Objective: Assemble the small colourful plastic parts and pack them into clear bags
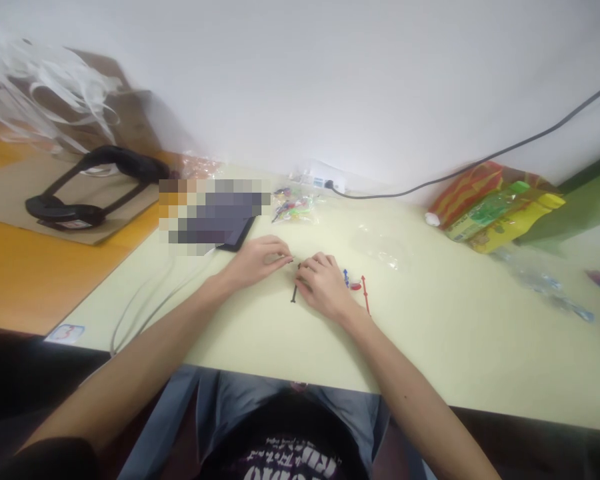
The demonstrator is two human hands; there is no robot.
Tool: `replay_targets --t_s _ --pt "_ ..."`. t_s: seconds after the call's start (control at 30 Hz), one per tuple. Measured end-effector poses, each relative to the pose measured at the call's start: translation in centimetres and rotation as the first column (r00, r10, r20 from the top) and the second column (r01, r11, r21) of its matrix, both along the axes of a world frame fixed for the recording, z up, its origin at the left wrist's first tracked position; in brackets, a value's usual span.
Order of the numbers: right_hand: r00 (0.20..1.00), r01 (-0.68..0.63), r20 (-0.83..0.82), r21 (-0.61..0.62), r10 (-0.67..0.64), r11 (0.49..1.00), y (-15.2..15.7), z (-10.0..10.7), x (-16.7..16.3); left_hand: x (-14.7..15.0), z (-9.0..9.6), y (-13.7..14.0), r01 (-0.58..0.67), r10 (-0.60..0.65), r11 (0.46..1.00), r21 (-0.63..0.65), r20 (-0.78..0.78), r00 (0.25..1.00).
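My left hand is above the pale yellow table, thumb and fingertips pinched on a small dark piece too small to make out fully. Close beside it, my right hand has its fingers curled round a thin black plastic rod; the rod's lower end sticks out below the fingers, and the rest is partly hidden. Just right of this hand lie a small blue piece, a red and white piece and a long red rod with pointed ends.
Behind my hands are a clear bag of colourful pieces and a partly blurred tablet. A white power box with a black cable stands at the wall. Snack packaging lies right; a black-framed headset is left.
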State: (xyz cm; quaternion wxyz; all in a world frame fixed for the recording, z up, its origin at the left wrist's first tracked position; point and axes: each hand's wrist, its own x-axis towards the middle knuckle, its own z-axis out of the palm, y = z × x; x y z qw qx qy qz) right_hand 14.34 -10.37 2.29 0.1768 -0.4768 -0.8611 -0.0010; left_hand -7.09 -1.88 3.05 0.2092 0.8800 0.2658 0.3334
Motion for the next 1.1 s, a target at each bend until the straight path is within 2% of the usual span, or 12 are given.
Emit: replay_targets --t_s 0.2,0.3,0.37,0.43,0.53,0.67,0.8,0.87,0.97,1.1 --pt "0.995 -0.029 -0.097 -0.002 0.029 1.000 -0.1 0.0 -0.5 0.2 0.2 -0.2 -0.028 0.030 0.998 -0.048 0.047 0.998" --pt "0.968 -0.005 -0.252 0.015 0.009 1.000 -0.1 0.1 -0.4 0.2 0.3 -0.3 -0.092 0.108 0.987 -0.132 0.119 0.987" --pt "0.920 0.050 -0.391 0.016 -0.040 0.999 -0.1 0.3 -0.2 0.2 0.3 -0.4 -0.115 0.153 0.971 -0.210 0.177 0.972" --pt "0.837 0.126 -0.536 -0.014 -0.114 0.992 -0.1 0.5 0.0 0.2 0.2 -0.4 -0.117 0.179 0.954 -0.275 0.215 0.960" --pt "0.644 0.188 -0.733 -0.128 -0.221 0.974 0.0 0.8 0.3 0.5 0.1 -0.2 -0.092 0.186 0.937 -0.337 0.261 0.947" --pt "0.329 0.080 -0.885 -0.321 -0.329 0.944 0.4 1.3 0.8 2.0 1.0 0.3 0.008 0.125 0.928 -0.372 0.331 0.935" --pt "0.080 0.000 -0.932 -0.356 -0.355 0.935 1.1 1.3 1.5 4.5 2.3 0.3 0.100 0.050 0.920 -0.380 0.366 0.929" --pt "-0.001 -0.023 -0.934 -0.357 -0.357 0.934 1.5 1.1 1.9 5.6 2.3 -0.2 0.111 0.081 0.915 -0.387 0.446 0.891" --pt "-0.083 -0.101 -0.920 -0.375 -0.383 0.921 1.7 0.7 2.2 6.4 1.3 -1.2 0.047 0.225 0.904 -0.424 0.567 0.792" --pt "-0.095 -0.206 -0.898 -0.404 -0.429 0.891 1.6 0.6 2.0 6.0 -0.2 -2.4 0.088 0.221 0.875 -0.477 0.553 0.803"
